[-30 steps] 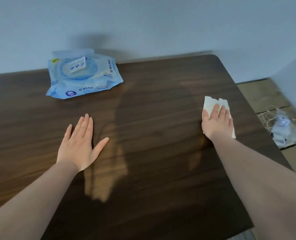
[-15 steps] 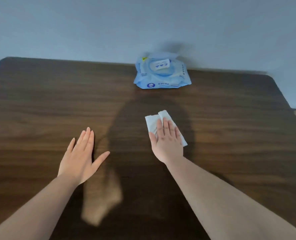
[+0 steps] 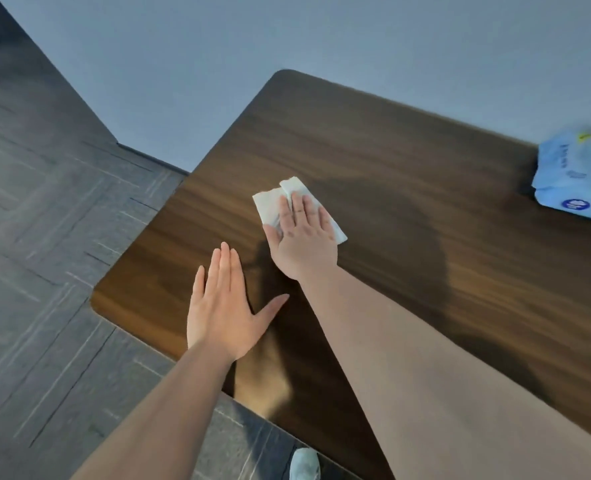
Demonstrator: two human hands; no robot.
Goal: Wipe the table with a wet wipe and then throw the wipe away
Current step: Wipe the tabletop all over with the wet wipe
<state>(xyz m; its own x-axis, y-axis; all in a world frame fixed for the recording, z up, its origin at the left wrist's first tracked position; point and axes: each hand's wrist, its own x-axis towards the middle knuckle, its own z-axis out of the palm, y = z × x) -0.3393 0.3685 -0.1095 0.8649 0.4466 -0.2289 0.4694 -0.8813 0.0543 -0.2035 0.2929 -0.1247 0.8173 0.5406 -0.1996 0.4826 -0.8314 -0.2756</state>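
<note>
Right hand is pressed flat, palm down, on the wipe, fingers straight and close together, so it's pinning the wipe to the table rather than gripping it. That puts the wipe just left of the frame's center, on the left part of the tabletop. It's white and a bit crumpled, and it pokes out past the fingertips toward the upper left, plus one corner sticks out on the right side of the hand.

Left hand is just below and to the left of that one, also flat on the wood, fully spread with the thumb angled out to the right, holding nothing. It sits near the table's lower-left rounded corner. The two hands are close but not touching.

Table is dark wood grain and runs diagonally across the frame. A shadow falls over the wood around and to the right of the right hand. At the right edge of the frame there's a blue pack lying on the table, partly cut off and blurry. Grey floor fills the left side, and a light-colored shoe peeks in at the bottom edge.
</note>
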